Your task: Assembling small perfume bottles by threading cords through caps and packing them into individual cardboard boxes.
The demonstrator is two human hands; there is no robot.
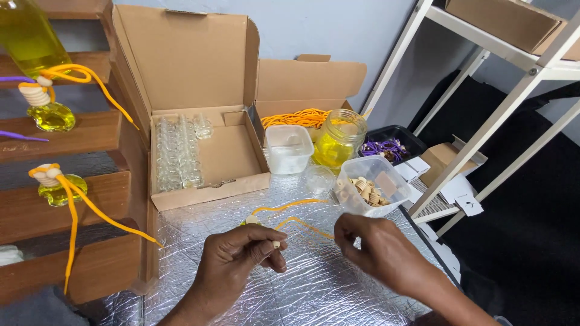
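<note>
While my left hand (241,256) pinches a small pale wooden bead (276,244) between thumb and forefinger, the grip of my right hand (377,247) is pressed together on the orange cord (296,222), though its fingertips curl away from the camera and I cannot tell exactly where they meet the strand. I take the tub of wooden caps (371,184) as my landmark: the bead sits well below and to the left of it, the right hand just below it, and the cord loops across the foil-covered desk (314,290) between the tub and my hands.

The likeliest slip, as I judge it, is the bead popping out of that light pinch; it is round, and the crinkled foil would let it roll off the near edge. The cord could also snag: its loop trails up toward a small clear dome (319,178) just left of the tub, and a sharp tug might drag that over. The jar of yellow liquid (339,139), just above the tub, stands open, so a careless swing of my right forearm could tip it onto the open cardboard box (205,145) of small glass bottles (176,154), further left. A frayed cord end would also balk at the bead's hole.
</note>
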